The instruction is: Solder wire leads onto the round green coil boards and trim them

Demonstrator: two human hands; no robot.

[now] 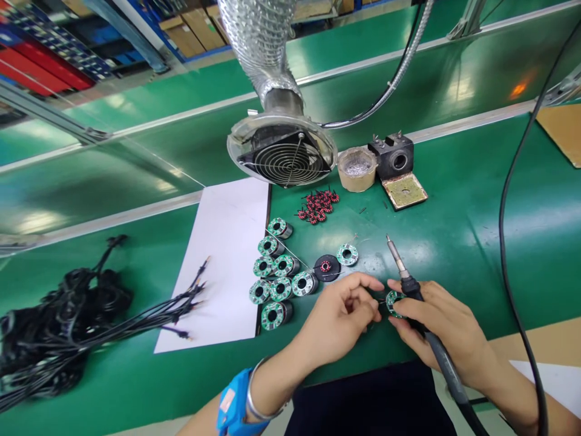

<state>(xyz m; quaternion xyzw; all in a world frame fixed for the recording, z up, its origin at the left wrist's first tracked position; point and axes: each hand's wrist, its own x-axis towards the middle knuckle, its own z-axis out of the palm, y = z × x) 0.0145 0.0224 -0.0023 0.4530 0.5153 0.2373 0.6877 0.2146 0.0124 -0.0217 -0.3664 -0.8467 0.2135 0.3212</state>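
My right hand (447,327) is closed around a soldering iron (433,342), its tip pointing up and away from me. The fingers of that hand also grip a round green circuit board (393,304) with a hole in its middle. To the left, my left hand (342,315) has its fingers curled and pinched close to the board's edge. Something thin, perhaps a wire, shows between its fingertips and the board, but I cannot make it out. Beyond my left hand lie another ring-shaped board (347,255) and a black disc (333,270) bearing a small red-and-black coil.
Several motor-like cylinders with green boards (281,289) stand beside a white sheet (222,242). Red coils (318,207) lie in a pile. Behind are a solder-filled pot (357,169), an iron stand (397,158) and a low-hanging fume fan (285,158). Black cables (68,327) lie left.
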